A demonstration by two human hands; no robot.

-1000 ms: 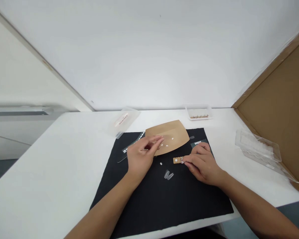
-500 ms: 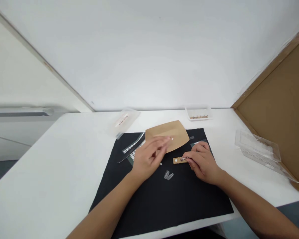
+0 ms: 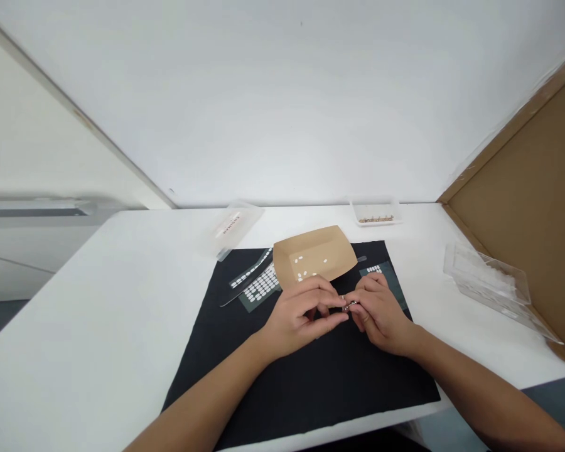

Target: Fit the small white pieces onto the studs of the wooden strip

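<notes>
Head view: your right hand (image 3: 383, 314) pinches a small shiny piece (image 3: 350, 306) between its thumb and index finger, the other fingers curled in. Your left hand (image 3: 301, 317) meets it there, its thumb and index tips at the piece's left end with a narrow gap between them; you cannot tell whether they grip it. The piece sits between both hands, above the black mat (image 3: 348, 389).

Just beyond your left knuckles lies a brown paper tray (image 3: 282, 254) with white bits (image 3: 325, 260) scattered inside. On its left you have a sheet of white ovals (image 3: 261, 287) and a slender pointed tool (image 3: 229, 301); near your right fingers, a dark card (image 3: 393, 290). Behind the mat, on the white table (image 3: 98, 301), stand a printed clear lid (image 3: 242, 225) and a small clear box (image 3: 358, 215); well to your right, clear plastic cases (image 3: 492, 276) by a cardboard panel (image 3: 527, 188).
</notes>
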